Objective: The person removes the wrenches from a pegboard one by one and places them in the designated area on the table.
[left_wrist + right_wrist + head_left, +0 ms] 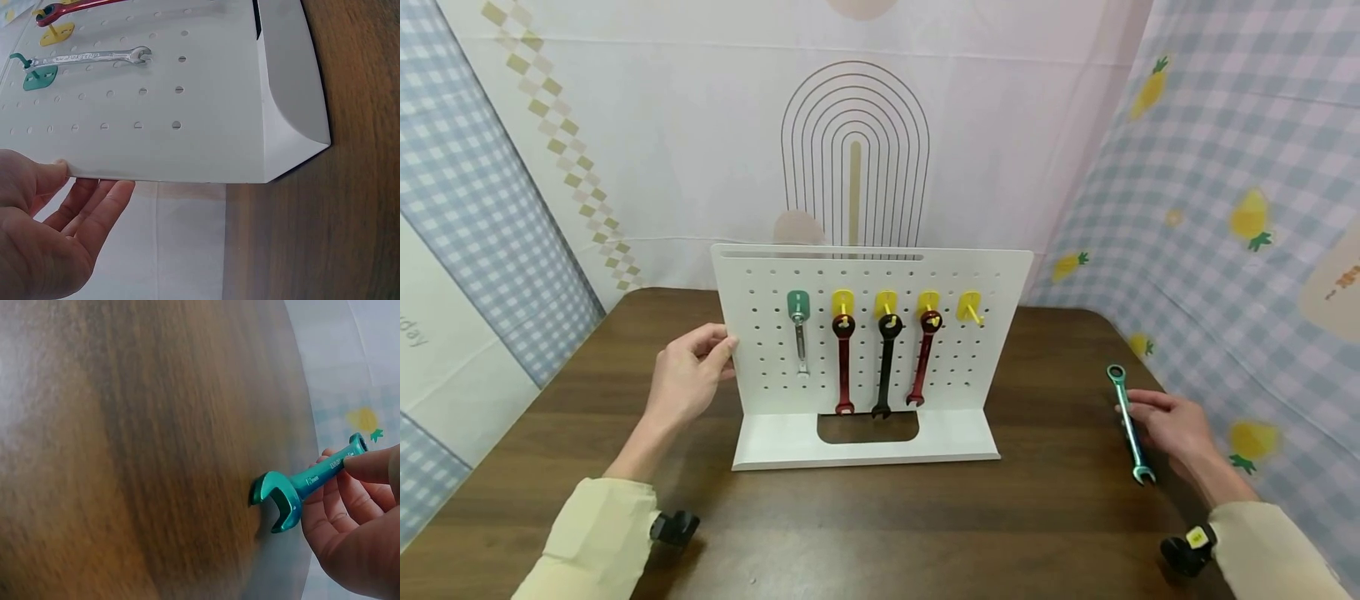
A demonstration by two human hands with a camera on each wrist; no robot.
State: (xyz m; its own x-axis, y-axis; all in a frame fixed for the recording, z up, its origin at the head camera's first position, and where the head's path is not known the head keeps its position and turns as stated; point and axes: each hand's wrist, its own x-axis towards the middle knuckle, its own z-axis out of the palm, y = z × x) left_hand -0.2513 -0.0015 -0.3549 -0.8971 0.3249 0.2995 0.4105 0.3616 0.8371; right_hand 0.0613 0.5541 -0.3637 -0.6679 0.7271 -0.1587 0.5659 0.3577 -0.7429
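A white pegboard [775, 350] stands upright on its base at mid-table. My left hand [688, 375] pinches its left edge, thumb on the front face and fingers behind, as the left wrist view [56, 225] also shows. Over at the right, my right hand [1172, 425] holds a green combination wrench [1129, 425] between thumb and fingers. In the right wrist view its open end [281, 500] points away from the palm. On the board hang a silver wrench [801, 342] from a green hook, and a red wrench [844, 367], a black wrench [885, 367] and another red wrench [922, 362] from yellow hooks.
The rightmost yellow hook [970, 307] carries nothing. A cut-out [868, 428] opens in the board's base. Brown wood-grain table [850, 525] lies under everything, with a patterned cloth [1000, 125] behind and checked cloth [1225, 275] along the right edge.
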